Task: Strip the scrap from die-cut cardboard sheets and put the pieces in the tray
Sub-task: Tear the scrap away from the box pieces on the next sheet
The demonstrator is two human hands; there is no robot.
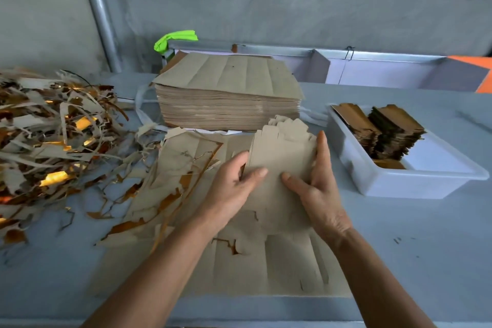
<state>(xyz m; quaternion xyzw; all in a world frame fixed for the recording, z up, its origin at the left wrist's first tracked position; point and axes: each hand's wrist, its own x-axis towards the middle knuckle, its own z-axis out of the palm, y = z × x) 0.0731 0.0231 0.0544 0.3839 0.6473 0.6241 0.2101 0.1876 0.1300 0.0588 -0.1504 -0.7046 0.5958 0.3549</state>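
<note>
My left hand (pixel 231 186) grips the left edge of a small bundle of cut cardboard pieces (pixel 282 157), thumb curled over the top face and the other fingers tucked underneath. My right hand (pixel 318 184) holds the bundle's right edge, with the thumb lying across the top and the fingers running up along the side, the fingertips near the notched far end. The pieces are plain brown on the face I see, squared together and tilted up a little between my hands.

Under the bundle a die-cut sheet (pixel 255 261) lies flat on the grey desk (pixel 415 247), its cut lines showing and a few small gaps torn open near the middle. Just left of it lie loose frames of stripped scrap (pixel 183 176), brown on one side and gold on the other, overlapping the sheet's left edge.

Beyond my hands stands a thick stack of uncut sheets (pixel 229 96), brown face up. To my right, near the bundle but not touching it, sits a white plastic tray (pixel 399 186) holding finished pieces (pixel 386 133) standing in leaning rows at its far end, with one more lying flat on the tray floor. Far to my left a big tangled heap of scrap strips (pixel 50 141) covers that end of the desk. Behind the stack, a bright green rag (pixel 174 38) hangs on a metal rail against the grey wall.
</note>
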